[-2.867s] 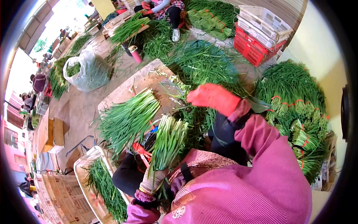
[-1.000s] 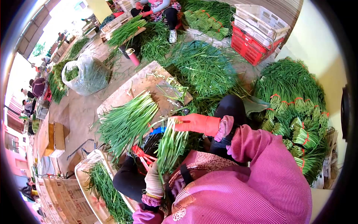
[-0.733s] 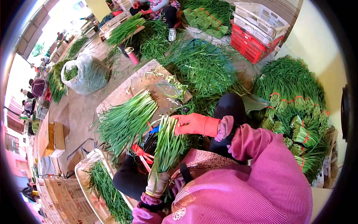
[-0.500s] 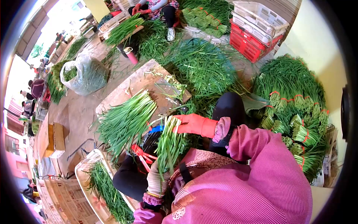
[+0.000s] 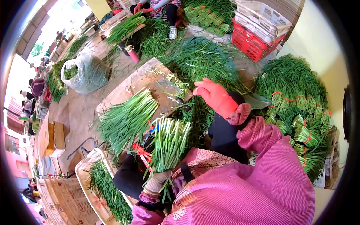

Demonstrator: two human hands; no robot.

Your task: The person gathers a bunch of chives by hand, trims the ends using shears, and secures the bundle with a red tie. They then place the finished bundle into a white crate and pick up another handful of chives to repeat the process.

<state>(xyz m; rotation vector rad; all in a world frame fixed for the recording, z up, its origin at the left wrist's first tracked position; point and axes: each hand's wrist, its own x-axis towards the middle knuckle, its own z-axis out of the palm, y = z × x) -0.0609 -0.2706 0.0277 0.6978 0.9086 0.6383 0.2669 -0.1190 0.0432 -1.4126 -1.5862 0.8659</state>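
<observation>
My left hand [image 5: 159, 182], in a pale knitted glove, is wrapped round the lower, leafy part of a bunch of garlic chives [image 5: 170, 140]. The bunch's pale cut ends fan out upward, over my lap. My right hand [image 5: 213, 96], in an orange-red rubber glove, is raised away from the bunch, thumb and fingers apart, with nothing visible in it. A larger pile of chives [image 5: 129, 118] lies on the wooden board [image 5: 118, 90] in front of me. Red ties [image 5: 142, 153] hang beside the held bunch, near my knee.
Tied bundles [image 5: 300, 97] are heaped at the right by the wall. Loose chives [image 5: 206, 63] cover the floor ahead. Stacked crates [image 5: 250, 39] stand behind, a crate of greens [image 5: 80, 168] at lower left, a plastic bag [image 5: 90, 77] farther left. Another person [image 5: 165, 8] sits at the top.
My right hand has let go of the bunch's cut ends and moved up and right, its fingers now spread. The bunch has fanned wider in my left hand.
</observation>
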